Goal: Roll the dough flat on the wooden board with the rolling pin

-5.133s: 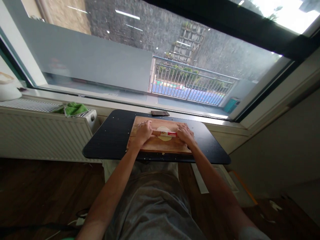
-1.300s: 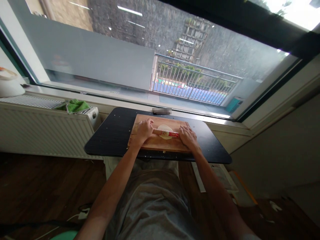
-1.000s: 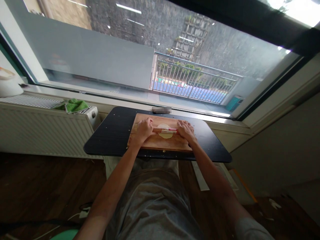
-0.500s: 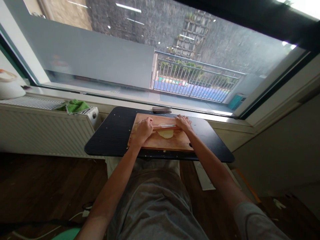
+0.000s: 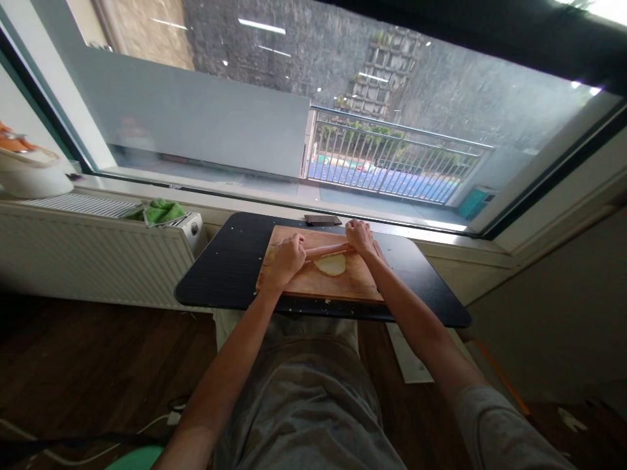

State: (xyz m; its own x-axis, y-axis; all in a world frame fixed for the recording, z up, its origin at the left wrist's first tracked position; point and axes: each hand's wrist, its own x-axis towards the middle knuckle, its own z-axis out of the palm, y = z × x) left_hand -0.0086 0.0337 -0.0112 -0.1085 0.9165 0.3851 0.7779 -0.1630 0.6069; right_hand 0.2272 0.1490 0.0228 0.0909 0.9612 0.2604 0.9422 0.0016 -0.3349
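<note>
A wooden cutting board (image 5: 313, 284) lies on a small black table (image 5: 230, 274) in front of me. On the board rests a flat pale round of dough (image 5: 332, 265). A thin wooden rolling pin (image 5: 325, 249) lies across the board just beyond the dough's far edge. My left hand (image 5: 287, 258) grips the pin's left end. My right hand (image 5: 361, 236) holds its right end, pushed further away, so the pin sits at a slant.
A dark phone (image 5: 322, 220) lies at the table's far edge by the window sill. To the left stands a white radiator (image 5: 83, 251) with a green cloth (image 5: 164, 211) on it and a white pot (image 5: 29, 176). Crumbs dot the table.
The rolling pin has moved from the dough's middle to beyond its far edge, uncovering the dough. My right hand has pushed further forward than my left.
</note>
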